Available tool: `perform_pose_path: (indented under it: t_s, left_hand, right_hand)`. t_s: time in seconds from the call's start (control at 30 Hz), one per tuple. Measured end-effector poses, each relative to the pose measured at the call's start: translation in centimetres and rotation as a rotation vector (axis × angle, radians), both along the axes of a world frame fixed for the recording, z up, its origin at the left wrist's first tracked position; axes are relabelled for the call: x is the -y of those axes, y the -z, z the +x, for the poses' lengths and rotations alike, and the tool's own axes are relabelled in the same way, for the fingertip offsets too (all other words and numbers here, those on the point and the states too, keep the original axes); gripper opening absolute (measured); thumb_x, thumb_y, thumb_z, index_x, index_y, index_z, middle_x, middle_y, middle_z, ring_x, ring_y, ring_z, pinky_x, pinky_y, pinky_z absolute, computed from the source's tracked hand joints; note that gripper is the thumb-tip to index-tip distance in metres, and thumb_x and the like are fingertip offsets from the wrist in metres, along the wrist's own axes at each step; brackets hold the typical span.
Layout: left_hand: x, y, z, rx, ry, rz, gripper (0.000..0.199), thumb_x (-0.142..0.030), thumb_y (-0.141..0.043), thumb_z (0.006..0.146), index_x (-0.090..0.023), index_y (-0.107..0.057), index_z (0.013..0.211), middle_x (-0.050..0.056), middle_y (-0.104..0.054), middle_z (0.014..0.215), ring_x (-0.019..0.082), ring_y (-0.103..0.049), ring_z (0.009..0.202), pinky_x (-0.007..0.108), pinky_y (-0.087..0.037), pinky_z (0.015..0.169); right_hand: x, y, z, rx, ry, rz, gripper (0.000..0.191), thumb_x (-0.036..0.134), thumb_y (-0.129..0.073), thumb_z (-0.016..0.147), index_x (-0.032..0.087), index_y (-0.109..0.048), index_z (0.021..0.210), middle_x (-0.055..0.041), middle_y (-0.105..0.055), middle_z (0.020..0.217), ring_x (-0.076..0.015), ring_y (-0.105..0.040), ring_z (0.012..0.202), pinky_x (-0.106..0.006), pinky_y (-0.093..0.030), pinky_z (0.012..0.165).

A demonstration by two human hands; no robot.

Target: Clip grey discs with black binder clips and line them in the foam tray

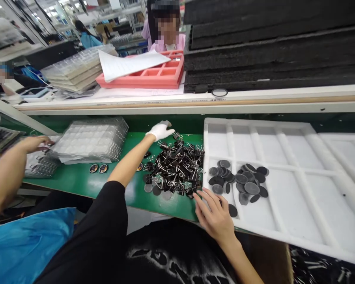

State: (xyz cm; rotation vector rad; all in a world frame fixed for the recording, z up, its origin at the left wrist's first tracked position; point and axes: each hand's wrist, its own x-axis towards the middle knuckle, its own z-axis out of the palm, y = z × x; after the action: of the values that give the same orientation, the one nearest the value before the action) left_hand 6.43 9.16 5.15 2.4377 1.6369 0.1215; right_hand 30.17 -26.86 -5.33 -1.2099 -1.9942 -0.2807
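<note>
- Green workbench (137, 193), head view: black binder clips (180, 165) lie heaped beside a white tray (298, 197) bearing dark discs (251, 188).
- Gloved left hand (160, 131), thumb spread wide, reaches the heap's far edge; bare right hand (214, 215), fingers loosely parted, looks unladen near its front.
- Gathering clips seems underway; next calls for narrowing fingertips.

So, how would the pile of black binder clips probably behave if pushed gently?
The pile of black binder clips would likely spread rather than move as one block, since the clips lie loose. Lifting one may drag neighbours, as wire handles cross. Edge clips might slide on the tabletop, which looks smooth and shiny.
</note>
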Motion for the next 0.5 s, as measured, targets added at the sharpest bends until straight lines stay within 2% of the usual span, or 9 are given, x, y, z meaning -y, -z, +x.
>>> perform_pose_path:
  t_s: [0.07, 0.2, 0.27, 0.4, 0.5]
  left_hand:
    - [-0.6, 0.6, 1.3, -0.030, 0.003, -0.001, 0.067, -0.059, -0.059, 0.100, -0.019, -0.062, 0.153, 0.018, -0.066, 0.150, 0.030, -0.068, 0.130, 0.037, -0.052, 0.110]
    - [-1.9, 1.6, 3.5, -0.085, 0.068, -0.095, 0.046, -0.057, -0.062, 0.098, -0.022, -0.083, 0.120, 0.010, -0.081, 0.118, 0.025, -0.075, 0.109, 0.030, -0.054, 0.100]
    - [-2.0, 1.5, 3.6, -0.081, 0.079, -0.103, 0.047, -0.057, -0.059, 0.099, -0.021, -0.084, 0.115, 0.010, -0.081, 0.115, 0.025, -0.075, 0.105, 0.029, -0.054, 0.096]
    - [-1.3, -0.5, 1.6, -0.044, 0.103, -0.099, 0.049, -0.057, -0.054, 0.101, -0.020, -0.082, 0.117, 0.010, -0.081, 0.119, 0.024, -0.073, 0.105, 0.030, -0.053, 0.090]
    - [-0.3, -2.4, -0.5, -0.037, 0.162, -0.163, 0.045, -0.058, -0.058, 0.098, -0.020, -0.082, 0.104, 0.006, -0.081, 0.106, 0.021, -0.072, 0.093, 0.029, -0.051, 0.081]
  right_hand:
    - [-0.2, 0.1, -0.1, -0.006, -0.001, 0.002, 0.033, 0.013, -0.068, 0.102, 0.017, -0.069, 0.135, -0.0136, -0.080, 0.128, -0.0315, -0.073, 0.126, -0.048, -0.043, 0.109]
    - [-0.2, 0.6, -0.2, -0.034, 0.006, 0.005, 0.032, 0.014, -0.065, 0.104, 0.018, -0.070, 0.135, -0.0131, -0.080, 0.129, -0.0310, -0.073, 0.126, -0.048, -0.043, 0.109]
    - [0.0, 0.8, -0.2, -0.060, 0.016, 0.011, 0.031, 0.014, -0.064, 0.105, 0.018, -0.070, 0.135, -0.0127, -0.080, 0.128, -0.0307, -0.073, 0.125, -0.047, -0.043, 0.109]
    - [0.3, 1.2, -0.2, -0.113, 0.008, 0.019, 0.031, 0.013, -0.063, 0.105, 0.018, -0.071, 0.134, -0.0127, -0.081, 0.127, -0.0310, -0.074, 0.124, -0.048, -0.044, 0.108]
    - [0.1, 1.2, -0.2, -0.136, -0.015, 0.022, 0.031, 0.013, -0.060, 0.106, 0.018, -0.071, 0.135, -0.0126, -0.081, 0.126, -0.0311, -0.074, 0.124, -0.048, -0.044, 0.109]
